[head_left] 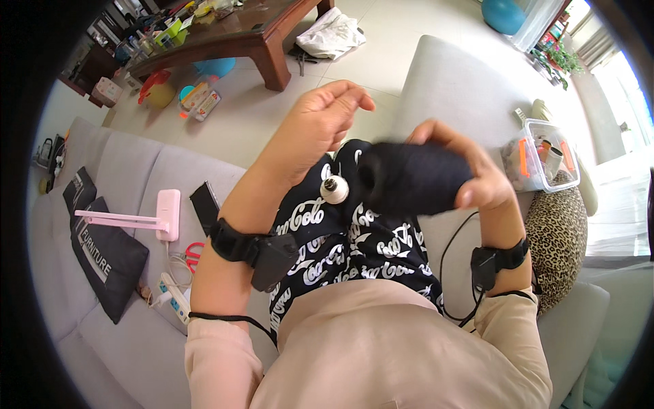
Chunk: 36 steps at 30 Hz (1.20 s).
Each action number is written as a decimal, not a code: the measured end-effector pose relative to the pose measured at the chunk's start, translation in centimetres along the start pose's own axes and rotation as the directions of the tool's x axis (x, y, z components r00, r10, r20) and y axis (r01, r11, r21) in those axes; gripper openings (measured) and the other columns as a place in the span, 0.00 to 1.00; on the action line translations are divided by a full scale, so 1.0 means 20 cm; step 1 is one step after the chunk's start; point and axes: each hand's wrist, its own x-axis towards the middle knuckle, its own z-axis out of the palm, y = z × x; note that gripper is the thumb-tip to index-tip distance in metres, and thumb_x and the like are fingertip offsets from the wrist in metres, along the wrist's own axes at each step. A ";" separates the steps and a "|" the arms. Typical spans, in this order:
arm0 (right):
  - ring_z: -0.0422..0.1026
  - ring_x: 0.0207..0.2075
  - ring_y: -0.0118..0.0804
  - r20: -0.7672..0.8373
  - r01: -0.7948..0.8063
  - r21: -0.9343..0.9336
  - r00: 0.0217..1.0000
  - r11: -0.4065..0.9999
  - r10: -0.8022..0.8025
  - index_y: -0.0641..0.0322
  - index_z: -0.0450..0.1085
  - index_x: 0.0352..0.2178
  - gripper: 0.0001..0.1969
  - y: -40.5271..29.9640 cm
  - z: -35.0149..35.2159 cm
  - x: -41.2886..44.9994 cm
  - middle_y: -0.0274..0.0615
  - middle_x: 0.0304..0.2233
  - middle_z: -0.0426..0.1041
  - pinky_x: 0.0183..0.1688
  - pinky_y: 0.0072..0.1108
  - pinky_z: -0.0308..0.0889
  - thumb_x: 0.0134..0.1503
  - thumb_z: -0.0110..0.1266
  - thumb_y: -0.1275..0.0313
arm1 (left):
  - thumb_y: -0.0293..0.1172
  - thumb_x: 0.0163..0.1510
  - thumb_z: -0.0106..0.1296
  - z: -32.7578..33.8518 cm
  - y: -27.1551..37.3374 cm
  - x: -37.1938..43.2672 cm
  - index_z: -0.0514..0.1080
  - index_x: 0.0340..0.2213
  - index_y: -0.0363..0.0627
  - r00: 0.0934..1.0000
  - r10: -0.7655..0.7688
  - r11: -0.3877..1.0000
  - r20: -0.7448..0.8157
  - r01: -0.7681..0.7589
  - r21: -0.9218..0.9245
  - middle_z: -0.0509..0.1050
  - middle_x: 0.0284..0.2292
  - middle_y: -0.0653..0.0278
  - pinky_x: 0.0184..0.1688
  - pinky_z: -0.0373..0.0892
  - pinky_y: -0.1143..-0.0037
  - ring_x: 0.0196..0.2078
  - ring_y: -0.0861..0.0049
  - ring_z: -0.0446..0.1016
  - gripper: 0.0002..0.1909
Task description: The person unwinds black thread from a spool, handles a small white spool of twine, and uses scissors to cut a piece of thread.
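My right hand point(483, 171) is curled around the far and right sides of a dark black, roughly cylindrical thing point(416, 176). Motion blurs it, and a dark hollow shows at its left end; its material is hard to make out. Up and to the left, my left hand point(332, 112) is raised above my lap with its fingers bent in and thumb against them. Nothing shows between those fingertips, though a fine thread would be too small to see. A white thread spool point(334, 190) is at my lap, between the two forearms, over black printed trousers point(327, 255).
Left on the grey sofa point(127, 158) are a pink folding lamp point(168, 214), a black phone point(204, 204), red-handled scissors point(194, 255) and a power strip point(173, 296). At right, a clear plastic box point(541, 156) stands by a leopard-print cushion point(557, 235). Ahead is a wooden table point(271, 51).
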 end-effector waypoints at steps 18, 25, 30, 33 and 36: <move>0.73 0.37 0.32 -0.292 0.280 -0.005 0.918 0.960 -0.270 0.71 0.64 0.44 0.24 -0.14 0.01 0.15 0.42 0.36 0.72 0.41 0.23 0.68 0.51 0.53 0.62 | 0.34 0.61 0.43 0.03 0.14 -0.09 0.70 0.30 0.38 0.949 0.064 0.991 0.308 -0.097 0.095 0.67 0.23 0.74 0.23 0.54 0.88 0.20 0.92 0.57 0.12; 0.66 0.27 0.24 0.183 0.085 -0.630 0.982 0.772 0.042 0.64 0.64 0.40 0.23 -0.15 0.07 0.16 0.33 0.28 0.68 0.29 0.18 0.63 0.41 0.58 0.67 | 0.39 0.61 0.42 -0.04 0.23 -0.07 0.70 0.29 0.41 0.937 0.154 0.961 0.314 -0.216 0.175 0.60 0.16 0.78 0.21 0.49 0.88 0.19 0.94 0.54 0.14; 0.73 0.33 0.30 -0.541 0.267 0.066 0.819 0.961 -0.190 0.65 0.65 0.45 0.22 -0.18 0.06 0.17 0.41 0.36 0.72 0.34 0.21 0.71 0.53 0.52 0.60 | 0.37 0.60 0.43 0.05 0.16 -0.08 0.71 0.30 0.40 0.973 0.038 0.897 0.227 -0.133 0.421 0.68 0.24 0.75 0.29 0.56 0.86 0.27 0.92 0.61 0.13; 0.71 0.30 0.28 -0.269 0.008 -0.766 0.904 0.643 -0.332 0.64 0.66 0.39 0.21 -0.12 -0.02 0.21 0.37 0.29 0.72 0.33 0.21 0.68 0.48 0.58 0.62 | 0.35 0.60 0.42 0.06 0.20 -0.08 0.71 0.30 0.41 0.932 0.185 0.841 0.311 -0.314 0.441 0.66 0.22 0.76 0.25 0.55 0.86 0.24 0.92 0.59 0.12; 0.68 0.31 0.26 0.069 0.031 -0.697 0.997 0.716 0.023 0.64 0.64 0.38 0.24 -0.17 0.04 0.16 0.36 0.30 0.70 0.33 0.19 0.65 0.40 0.59 0.63 | 0.35 0.59 0.44 -0.04 0.27 -0.05 0.71 0.30 0.39 0.926 0.122 0.987 0.357 -0.150 0.053 0.65 0.20 0.76 0.23 0.53 0.86 0.22 0.91 0.58 0.12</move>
